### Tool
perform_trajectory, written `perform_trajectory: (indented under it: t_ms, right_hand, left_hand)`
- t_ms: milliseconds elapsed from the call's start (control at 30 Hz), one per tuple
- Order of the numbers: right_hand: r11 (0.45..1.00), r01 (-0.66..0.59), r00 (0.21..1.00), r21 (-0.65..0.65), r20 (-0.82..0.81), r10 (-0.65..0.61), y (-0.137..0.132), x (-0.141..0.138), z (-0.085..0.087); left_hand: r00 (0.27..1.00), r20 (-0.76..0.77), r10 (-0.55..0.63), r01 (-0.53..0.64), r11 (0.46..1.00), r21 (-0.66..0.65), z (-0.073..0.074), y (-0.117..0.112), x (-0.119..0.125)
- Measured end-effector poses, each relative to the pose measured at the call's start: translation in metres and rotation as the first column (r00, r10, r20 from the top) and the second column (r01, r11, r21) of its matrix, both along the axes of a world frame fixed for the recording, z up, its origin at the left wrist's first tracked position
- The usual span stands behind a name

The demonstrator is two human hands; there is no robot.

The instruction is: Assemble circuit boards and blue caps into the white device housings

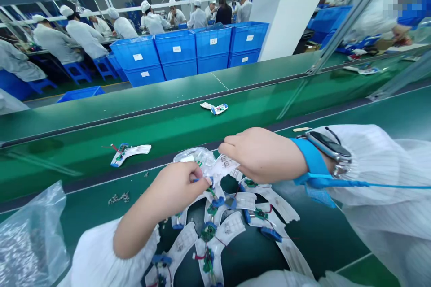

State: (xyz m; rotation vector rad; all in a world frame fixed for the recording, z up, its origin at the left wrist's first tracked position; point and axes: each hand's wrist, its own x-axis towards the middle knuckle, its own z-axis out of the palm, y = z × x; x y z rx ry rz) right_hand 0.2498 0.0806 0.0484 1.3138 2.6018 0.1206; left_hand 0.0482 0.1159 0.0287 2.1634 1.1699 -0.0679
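My right hand [261, 154] is closed on a curved white plastic housing [224, 166] with printed markings on it. Close by, my left hand [177, 186] pinches with thumb and fingertips at the same housing, near its blue end; whether a small part sits between those fingers is hidden. Below both hands lie several similar white housings [230, 226], fitted with green circuit boards, blue pieces and thin red wires. Just behind the fingers rests a clear plastic bag [197, 154] with parts inside.
Small metal screws [118, 198] lie left of my left hand, beside a large clear bag [32, 237]. A green conveyor belt [175, 125] ahead carries two housings [136, 150]. Blue bins [175, 49] and workers in white stand beyond. A blue wrist-strap cord [380, 184] trails right.
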Motion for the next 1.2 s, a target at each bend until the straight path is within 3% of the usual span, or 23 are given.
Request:
perform_trajectory:
  t_ms: [133, 267, 333, 433, 500, 533, 600, 667, 733, 800, 900, 1033, 1100, 1200]
  right_hand:
    - [0.993, -0.003, 1.000, -0.117, 0.010, 0.005, 0.002, -0.005, 0.004]
    - [0.940, 0.030, 0.990, -0.339, -0.120, -0.075, 0.014, -0.001, 0.005]
    - [0.858, 0.000, 0.959, -0.513, -0.243, -0.146, 0.023, 0.005, 0.001]
    - [0.676, -0.080, 0.895, -0.733, -0.352, -0.275, 0.035, 0.013, -0.013]
    - [0.581, -0.150, 0.873, -0.800, -0.383, -0.302, 0.039, 0.014, -0.026]
    - [0.583, -0.179, 0.857, -0.793, -0.416, -0.303, 0.039, 0.012, -0.032]
    - [0.704, -0.170, 0.779, -0.689, -0.532, -0.332, 0.034, 0.003, -0.040]
    - [0.843, -0.079, 0.629, -0.532, -0.683, -0.372, 0.023, -0.012, -0.043]
    - [0.889, -0.051, 0.470, -0.454, -0.797, -0.380, 0.009, -0.031, -0.040]
    - [0.877, -0.108, 0.366, -0.469, -0.839, -0.403, -0.004, -0.050, -0.035]
    - [0.809, -0.116, 0.241, -0.576, -0.806, -0.540, -0.015, -0.070, -0.031]
    - [0.727, -0.159, 0.067, -0.668, -0.742, -0.668, -0.016, -0.078, -0.034]
    - [0.707, -0.211, 0.009, -0.675, -0.725, -0.689, -0.012, -0.078, -0.038]
    - [0.719, -0.255, -0.047, -0.646, -0.735, -0.677, 0.001, -0.074, -0.049]
  left_hand:
    - [0.992, 0.107, 0.069, -0.032, 0.948, -0.318, -0.011, 0.008, -0.003]
    - [0.981, 0.158, 0.109, -0.014, 0.863, -0.505, -0.018, 0.015, -0.017]
    - [0.944, 0.229, 0.237, -0.048, 0.786, -0.617, -0.018, 0.012, -0.026]
    - [0.794, 0.335, 0.507, -0.061, 0.615, -0.786, -0.019, -0.001, -0.038]
    - [0.699, 0.395, 0.596, -0.024, 0.572, -0.820, -0.020, -0.012, -0.045]
    - [0.650, 0.435, 0.624, -0.013, 0.581, -0.814, -0.022, -0.017, -0.047]
    - [0.536, 0.515, 0.669, -0.034, 0.627, -0.778, -0.025, -0.028, -0.049]
    - [0.447, 0.579, 0.682, -0.097, 0.680, -0.726, -0.026, -0.038, -0.048]
    - [0.415, 0.622, 0.664, -0.202, 0.734, -0.648, -0.025, -0.049, -0.045]
    - [0.417, 0.632, 0.653, -0.367, 0.757, -0.540, -0.022, -0.059, -0.039]
    - [0.431, 0.631, 0.646, -0.634, 0.714, -0.297, -0.017, -0.071, -0.028]
    - [0.532, 0.621, 0.576, -0.716, 0.697, -0.033, -0.020, -0.078, -0.021]
    - [0.501, 0.659, 0.561, -0.717, 0.696, -0.047, -0.024, -0.079, -0.020]
    - [0.319, 0.720, 0.616, -0.713, 0.656, -0.246, -0.029, -0.078, -0.021]
